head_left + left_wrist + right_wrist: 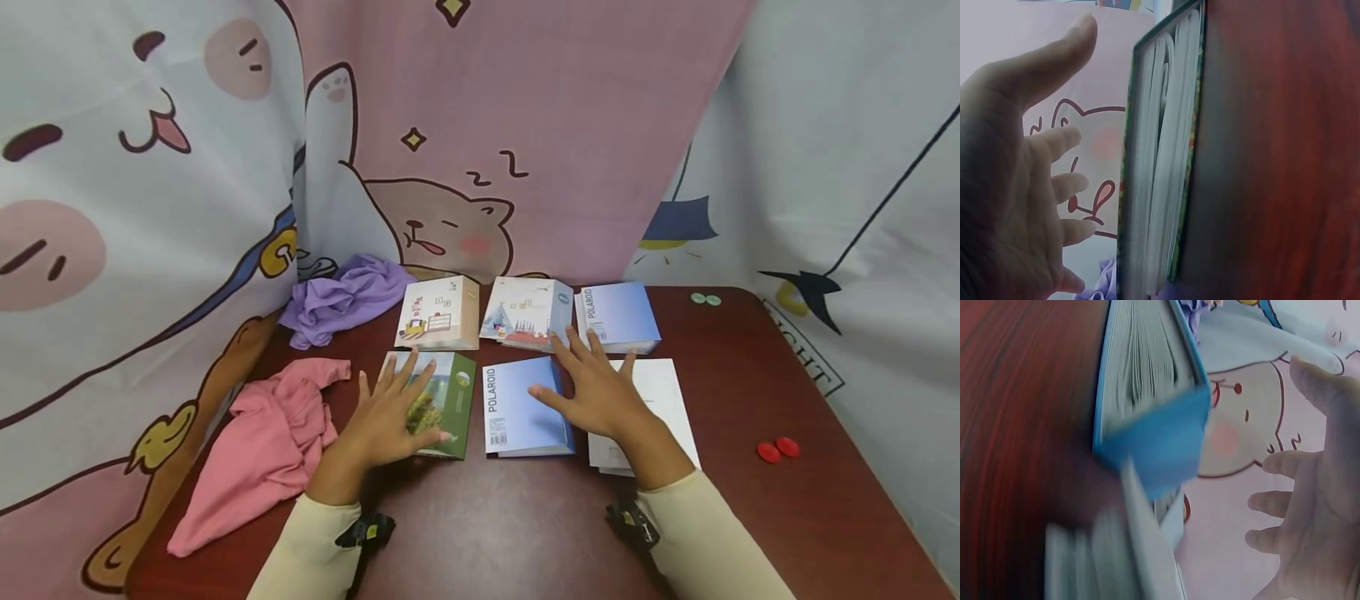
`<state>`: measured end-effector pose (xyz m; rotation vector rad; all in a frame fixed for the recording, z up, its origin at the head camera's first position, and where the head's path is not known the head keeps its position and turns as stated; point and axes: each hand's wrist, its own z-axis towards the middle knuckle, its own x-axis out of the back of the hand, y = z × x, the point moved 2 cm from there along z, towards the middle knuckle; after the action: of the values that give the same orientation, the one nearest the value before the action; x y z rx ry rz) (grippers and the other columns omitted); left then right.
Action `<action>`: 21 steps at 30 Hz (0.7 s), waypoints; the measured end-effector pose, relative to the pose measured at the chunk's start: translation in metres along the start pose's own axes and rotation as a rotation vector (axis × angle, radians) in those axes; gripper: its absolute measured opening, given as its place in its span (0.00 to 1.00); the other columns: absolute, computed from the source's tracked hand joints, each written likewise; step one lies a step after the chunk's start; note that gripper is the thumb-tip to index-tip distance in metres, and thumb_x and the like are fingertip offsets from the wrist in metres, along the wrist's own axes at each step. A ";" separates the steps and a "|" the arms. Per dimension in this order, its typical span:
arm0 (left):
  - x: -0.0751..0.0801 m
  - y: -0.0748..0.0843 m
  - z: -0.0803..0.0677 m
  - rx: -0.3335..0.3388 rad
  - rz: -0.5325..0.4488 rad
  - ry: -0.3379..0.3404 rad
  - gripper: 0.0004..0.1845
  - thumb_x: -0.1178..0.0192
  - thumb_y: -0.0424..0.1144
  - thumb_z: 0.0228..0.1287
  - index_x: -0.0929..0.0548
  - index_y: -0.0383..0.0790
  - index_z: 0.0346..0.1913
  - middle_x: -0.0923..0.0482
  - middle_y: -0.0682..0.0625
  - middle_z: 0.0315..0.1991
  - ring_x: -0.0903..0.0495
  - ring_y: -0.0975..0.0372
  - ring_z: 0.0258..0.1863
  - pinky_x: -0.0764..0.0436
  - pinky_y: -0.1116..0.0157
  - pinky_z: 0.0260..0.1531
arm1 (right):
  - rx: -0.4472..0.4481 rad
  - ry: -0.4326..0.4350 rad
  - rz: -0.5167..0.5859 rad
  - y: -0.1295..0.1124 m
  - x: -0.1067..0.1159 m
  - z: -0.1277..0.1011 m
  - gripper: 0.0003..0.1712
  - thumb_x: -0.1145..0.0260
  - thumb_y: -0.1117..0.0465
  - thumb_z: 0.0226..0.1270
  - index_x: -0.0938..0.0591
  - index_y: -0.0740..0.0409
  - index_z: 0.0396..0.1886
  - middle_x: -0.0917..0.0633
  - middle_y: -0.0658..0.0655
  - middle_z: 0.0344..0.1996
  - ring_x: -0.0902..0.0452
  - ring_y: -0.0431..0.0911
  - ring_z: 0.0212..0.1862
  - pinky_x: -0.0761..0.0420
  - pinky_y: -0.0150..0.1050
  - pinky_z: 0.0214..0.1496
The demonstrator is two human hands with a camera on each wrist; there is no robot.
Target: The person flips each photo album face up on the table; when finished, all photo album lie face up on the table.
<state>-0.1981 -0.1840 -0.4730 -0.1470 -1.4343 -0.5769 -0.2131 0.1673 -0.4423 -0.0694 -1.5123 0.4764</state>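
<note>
My left hand [387,421] hovers with spread fingers over a green album [452,408] with a landscape cover. In the left wrist view a gap shows between that hand and the thick album [1160,156]. My right hand [600,392], fingers also spread, is above and between a blue POLAROID album [517,404] and a white album [663,400]. The right wrist view shows the palm apart from the blue album [1154,437]. Behind them stand a cream album [435,312], a white-and-blue illustrated album [521,308] and another blue POLAROID album [622,312]. Neither hand holds anything.
On the left of the dark red table [487,533] lie a pink cloth [270,442] and a purple cloth [345,296]. Two red discs [777,449] and two pale green discs [705,299] lie on the right. Printed curtains [570,125] hang around the table.
</note>
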 end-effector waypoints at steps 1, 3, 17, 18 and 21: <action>0.000 0.000 0.000 -0.008 -0.008 -0.001 0.59 0.31 0.74 0.60 0.40 0.51 0.88 0.51 0.41 0.91 0.51 0.29 0.87 0.50 0.13 0.70 | 0.007 -0.011 0.003 -0.004 -0.003 0.004 0.59 0.44 0.18 0.71 0.41 0.44 0.91 0.43 0.60 0.90 0.55 0.70 0.90 0.66 0.93 0.73; -0.001 -0.001 0.000 -0.022 -0.031 -0.012 0.59 0.30 0.72 0.60 0.38 0.50 0.88 0.48 0.40 0.90 0.49 0.29 0.86 0.51 0.13 0.70 | 0.019 -0.037 0.009 -0.012 -0.010 0.011 0.59 0.45 0.17 0.71 0.42 0.44 0.91 0.43 0.59 0.90 0.55 0.69 0.90 0.63 0.93 0.74; -0.015 0.002 0.002 -0.111 -0.192 -0.081 0.60 0.19 0.65 0.54 0.34 0.46 0.86 0.45 0.39 0.89 0.50 0.30 0.87 0.48 0.16 0.73 | 0.175 -0.258 0.105 -0.054 -0.036 0.050 0.53 0.36 0.27 0.76 0.42 0.42 0.91 0.43 0.59 0.90 0.58 0.71 0.90 0.68 0.92 0.74; -0.014 0.002 0.002 -0.111 -0.194 -0.082 0.60 0.18 0.65 0.54 0.33 0.46 0.86 0.45 0.40 0.89 0.49 0.30 0.87 0.48 0.15 0.72 | 0.175 -0.272 0.103 -0.056 -0.038 0.052 0.53 0.35 0.28 0.76 0.41 0.42 0.90 0.43 0.59 0.90 0.58 0.71 0.90 0.69 0.92 0.74; -0.013 0.001 0.003 -0.117 -0.197 -0.091 0.58 0.18 0.64 0.54 0.32 0.47 0.85 0.44 0.41 0.89 0.50 0.30 0.87 0.50 0.15 0.72 | 0.176 -0.294 0.092 -0.060 -0.045 0.059 0.52 0.33 0.30 0.75 0.38 0.42 0.90 0.42 0.60 0.89 0.57 0.70 0.90 0.70 0.91 0.75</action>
<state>-0.2002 -0.1780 -0.4843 -0.1262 -1.5134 -0.8249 -0.2537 0.0830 -0.4601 0.0729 -1.7527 0.7157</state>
